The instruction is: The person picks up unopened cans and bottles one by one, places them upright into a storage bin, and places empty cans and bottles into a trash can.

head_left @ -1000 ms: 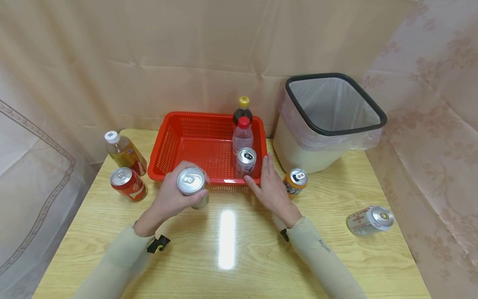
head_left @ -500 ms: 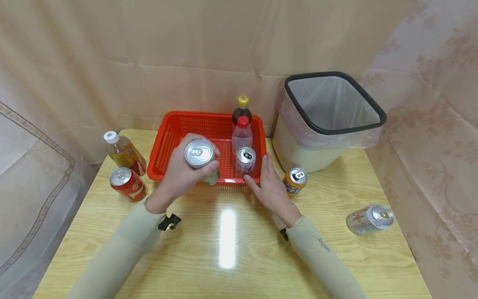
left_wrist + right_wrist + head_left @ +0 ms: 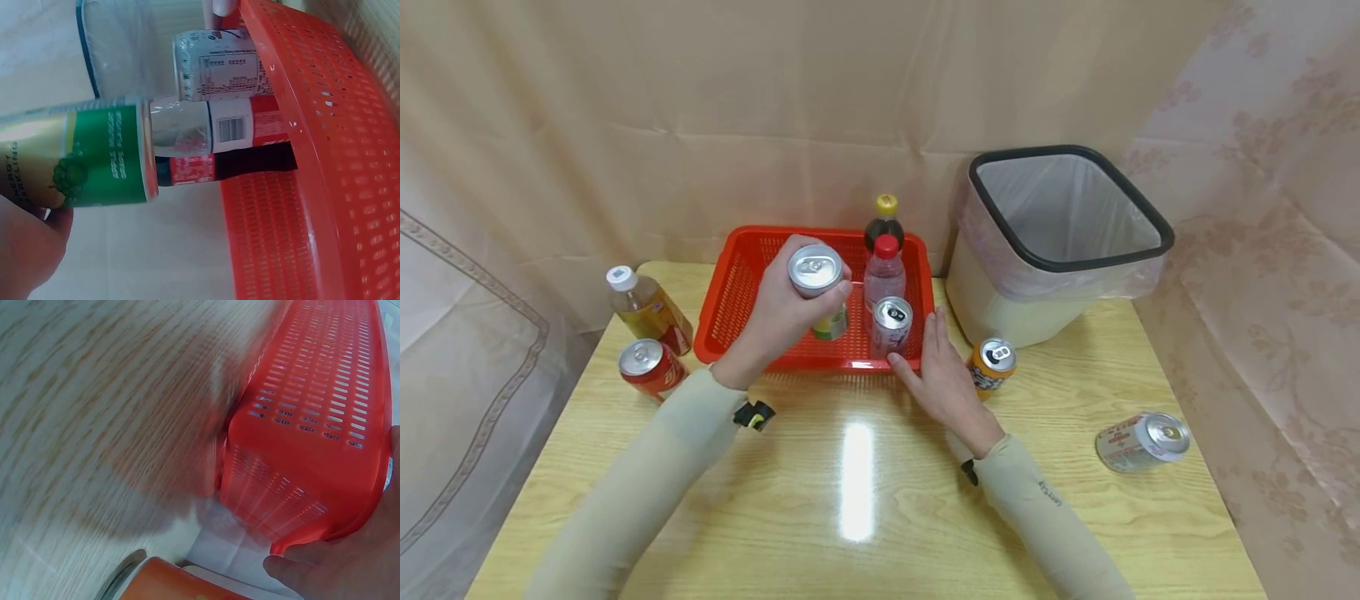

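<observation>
The left grip (image 3: 781, 302) curled round a green can (image 3: 815, 268) over the red basket (image 3: 727, 292), the right grip (image 3: 950, 385) straight-fingered at its corner; lowering askew could have toppled the red-capped bottle (image 3: 884, 280) inside, though I couldn't gauge clearance.

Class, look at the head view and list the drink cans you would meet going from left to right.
Red can → green-and-gold can held in the left hand → silver can inside the basket → orange can → pale can near the right edge of the table.
</observation>
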Action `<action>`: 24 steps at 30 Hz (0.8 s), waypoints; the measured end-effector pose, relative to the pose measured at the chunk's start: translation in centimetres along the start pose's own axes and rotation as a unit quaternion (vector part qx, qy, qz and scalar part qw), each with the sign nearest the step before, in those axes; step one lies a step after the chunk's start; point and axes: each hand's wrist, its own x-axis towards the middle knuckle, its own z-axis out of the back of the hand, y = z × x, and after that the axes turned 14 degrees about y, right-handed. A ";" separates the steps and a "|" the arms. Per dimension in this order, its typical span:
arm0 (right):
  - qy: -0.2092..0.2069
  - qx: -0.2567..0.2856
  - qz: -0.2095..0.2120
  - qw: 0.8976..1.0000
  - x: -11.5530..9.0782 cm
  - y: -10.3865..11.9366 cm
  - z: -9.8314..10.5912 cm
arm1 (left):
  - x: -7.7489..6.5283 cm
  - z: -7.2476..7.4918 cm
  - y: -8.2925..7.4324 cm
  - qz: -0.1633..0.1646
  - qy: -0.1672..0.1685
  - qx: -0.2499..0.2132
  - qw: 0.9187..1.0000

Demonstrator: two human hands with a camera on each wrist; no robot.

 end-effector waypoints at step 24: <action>0.005 -0.003 -0.011 1.000 0.0 0.0 -0.1 | 6.2 0.9 4.1 0.143 -0.089 -0.088 0.982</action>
